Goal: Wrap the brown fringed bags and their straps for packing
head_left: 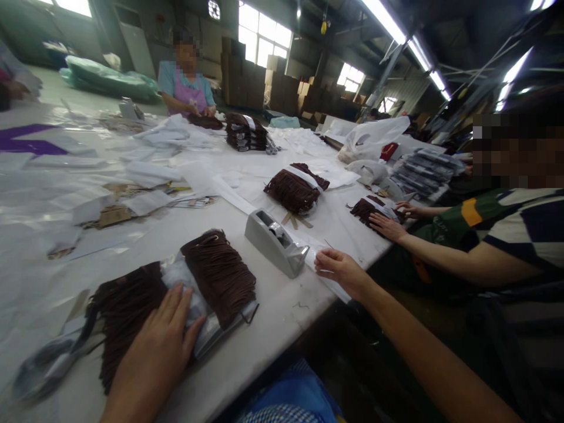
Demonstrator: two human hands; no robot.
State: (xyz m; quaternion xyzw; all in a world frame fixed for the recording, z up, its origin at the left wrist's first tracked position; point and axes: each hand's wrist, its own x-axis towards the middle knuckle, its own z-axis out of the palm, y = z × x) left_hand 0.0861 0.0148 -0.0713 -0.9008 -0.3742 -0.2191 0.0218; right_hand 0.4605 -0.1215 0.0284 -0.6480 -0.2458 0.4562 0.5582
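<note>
Fingers-wise, got the left hand (pixel 161 335) lying flat-ish, fingers side by side and thumb out to the side, across the middle of a dark brown fringed bundle (pixel 220 270), touching the clear plastic (pixel 200 305) in the gap between the two fringed halves. So, looking at a bundle directly under those fingers on the white table (pixel 273 323), with one half out past the fingertips and the other beside the hand. Over at the right hand (pixel 346 273), seeing thumb and forefinger close together just off the cutter of a grey tape dispenser (pixel 268 244), well apart from the bundle; honestly can't tell if pinching any tape. For containers, can see a roll (pixel 277 229) sitting in the dispenser, plus a puffy white plastic bag (pixel 374 135) farther back, with contents too unclear to make out. As for direction, would call the bundle's long axis lower left to upper right, roughly along the table's near edge, with a blurry grey loop (pixel 48 367) sticking out toward lower left. Can also spot a white-banded brown bundle (pixel 291 191) beyond the dispenser, and a co-worker's hand (pixel 388 227) on another fringed piece (pixel 365 210).
</note>
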